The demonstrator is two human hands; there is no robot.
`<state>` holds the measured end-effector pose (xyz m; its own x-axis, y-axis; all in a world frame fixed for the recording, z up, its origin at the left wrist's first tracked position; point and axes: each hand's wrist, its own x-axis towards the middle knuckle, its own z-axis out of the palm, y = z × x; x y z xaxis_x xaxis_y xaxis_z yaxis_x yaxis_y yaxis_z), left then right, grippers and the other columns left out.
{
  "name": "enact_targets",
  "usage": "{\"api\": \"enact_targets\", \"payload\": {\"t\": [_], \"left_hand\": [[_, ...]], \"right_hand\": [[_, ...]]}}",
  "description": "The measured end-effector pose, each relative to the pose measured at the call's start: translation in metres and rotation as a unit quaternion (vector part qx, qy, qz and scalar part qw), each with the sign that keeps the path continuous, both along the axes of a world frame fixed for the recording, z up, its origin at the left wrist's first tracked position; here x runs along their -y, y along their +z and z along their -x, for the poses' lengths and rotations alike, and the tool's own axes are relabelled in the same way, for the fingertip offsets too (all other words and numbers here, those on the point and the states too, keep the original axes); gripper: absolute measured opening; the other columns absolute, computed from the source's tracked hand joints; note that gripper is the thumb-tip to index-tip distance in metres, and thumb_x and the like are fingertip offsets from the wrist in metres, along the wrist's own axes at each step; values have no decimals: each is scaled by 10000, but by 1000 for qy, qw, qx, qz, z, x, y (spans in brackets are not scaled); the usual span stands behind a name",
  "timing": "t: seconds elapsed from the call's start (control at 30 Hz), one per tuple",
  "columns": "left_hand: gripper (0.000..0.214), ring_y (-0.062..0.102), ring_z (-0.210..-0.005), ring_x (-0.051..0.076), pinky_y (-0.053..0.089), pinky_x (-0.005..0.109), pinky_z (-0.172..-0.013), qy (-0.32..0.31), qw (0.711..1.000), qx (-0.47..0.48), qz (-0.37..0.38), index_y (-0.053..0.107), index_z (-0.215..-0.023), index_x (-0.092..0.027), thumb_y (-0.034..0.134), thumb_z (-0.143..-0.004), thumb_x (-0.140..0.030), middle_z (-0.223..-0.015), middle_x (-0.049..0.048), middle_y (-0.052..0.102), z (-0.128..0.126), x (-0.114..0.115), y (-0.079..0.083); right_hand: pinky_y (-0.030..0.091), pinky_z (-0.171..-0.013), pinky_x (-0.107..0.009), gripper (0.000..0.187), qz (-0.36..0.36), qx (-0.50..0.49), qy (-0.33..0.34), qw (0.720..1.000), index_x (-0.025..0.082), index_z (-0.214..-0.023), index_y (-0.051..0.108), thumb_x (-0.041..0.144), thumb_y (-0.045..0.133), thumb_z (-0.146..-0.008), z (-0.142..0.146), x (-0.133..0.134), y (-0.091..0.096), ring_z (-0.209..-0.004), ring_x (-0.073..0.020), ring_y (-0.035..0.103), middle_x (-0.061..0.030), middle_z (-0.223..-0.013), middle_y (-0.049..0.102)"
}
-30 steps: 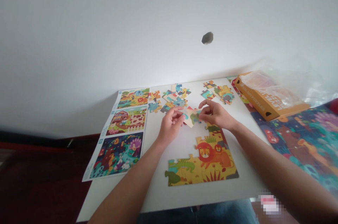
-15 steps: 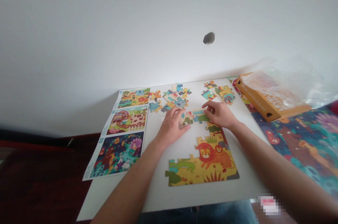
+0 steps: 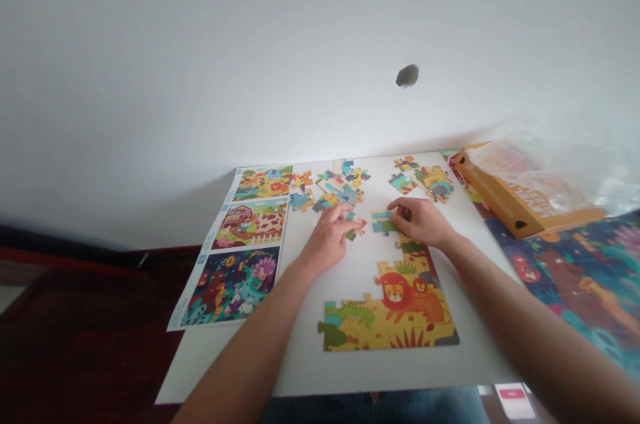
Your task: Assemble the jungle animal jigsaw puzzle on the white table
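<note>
My left hand [image 3: 327,241] is closed at the fingertips on a loose jigsaw puzzle piece [image 3: 356,232] with cream, green and red on it; the fingers cover part of it. To its right, my right hand [image 3: 420,221] has curled fingers on a blue-and-green puzzle piece [image 3: 383,221] at the upper end of the joined puzzle. A gap separates the two pieces. The joined puzzle [image 3: 400,317] shows lions and a crocodile, running along the near side and up the right. My right hand hides part of its upper right corner.
Loose puzzle pieces [image 3: 345,184] lie at the back, and another group [image 3: 434,181] back right. A sheet with three pictures [image 3: 220,254] lies left. An orange box [image 3: 520,201] under clear plastic stands right, beside a dark puzzle picture [image 3: 565,271]. A wall [image 3: 300,64] rises behind the table.
My left hand has shifted its piece away from the one under my right hand, and its fingers have drawn together. My right hand stays at its piece. The whole view has moved slightly.
</note>
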<state>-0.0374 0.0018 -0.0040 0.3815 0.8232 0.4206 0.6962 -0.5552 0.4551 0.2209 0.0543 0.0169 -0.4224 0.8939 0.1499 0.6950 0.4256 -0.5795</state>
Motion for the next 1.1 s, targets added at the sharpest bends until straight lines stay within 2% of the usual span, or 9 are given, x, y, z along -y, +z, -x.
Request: {"api": "enact_targets", "payload": {"t": [0.07,0.13,0.23,0.4,0.5,0.77,0.87,1.1], "left_hand": [[307,551,-1090,221,512,441,-993,32,999,5,-12,727,-1054,-238,511,-903,-80,-1195,81,566,-1,0,1],[230,548,-1094,254,501,472,-996,71,997,-7,-13,707,-1097,-225,658,-873,-240,-1148,91,579,-2,1,3],[374,555,-1103,288,481,507,-1010,85,996,-25,4,699,-1097,-208,789,-766,-357,-1126,99,601,-4,2,5],[173,571,-1171,264,474,493,-1034,17,1000,-8,8,714,-1051,-220,653,-889,-223,-1220,93,648,-2,-1,1],[214,572,-1207,252,466,496,-1060,-18,1000,1,-1,714,-1096,-223,594,-926,-176,-1269,97,649,-2,-4,-3],[301,550,-1268,232,461,455,-1103,-51,999,16,8,720,-1129,-222,513,-945,-105,-1312,95,612,-3,-6,-8],[310,549,-1272,236,458,448,-1108,-52,999,8,8,719,-1126,-226,521,-929,-90,-1314,96,606,-3,-5,-5],[278,565,-1212,266,476,482,-1067,1,1000,-10,-3,673,-1161,-205,637,-886,-182,-1250,108,628,-3,-5,-1]], "right_hand": [[421,-642,-264,228,0,0,-1,1000,208,-990,713,320,591,-833,0,0,0,-645,-155,609,-4,-734,703],[419,-644,-263,227,2,1,0,1000,208,-990,713,315,592,-831,1,1,0,-643,-153,607,-2,-731,700],[416,-643,-262,226,5,4,-3,1000,207,-989,713,313,588,-834,2,2,1,-646,-152,603,0,-732,698],[411,-644,-262,223,5,12,-5,1000,207,-986,714,309,587,-834,4,3,2,-654,-151,599,1,-739,699],[407,-640,-262,215,4,19,-6,1000,210,-979,717,301,590,-831,4,3,2,-659,-151,598,0,-741,699],[394,-638,-255,213,-7,39,-9,999,220,-976,721,307,592,-831,3,1,0,-665,-146,602,0,-762,704],[390,-633,-251,208,-7,43,-10,999,224,-973,719,303,591,-830,3,2,1,-667,-145,603,4,-759,702],[396,-634,-251,209,-8,47,-14,999,227,-975,721,313,588,-837,4,2,1,-673,-149,607,1,-753,701]]}}
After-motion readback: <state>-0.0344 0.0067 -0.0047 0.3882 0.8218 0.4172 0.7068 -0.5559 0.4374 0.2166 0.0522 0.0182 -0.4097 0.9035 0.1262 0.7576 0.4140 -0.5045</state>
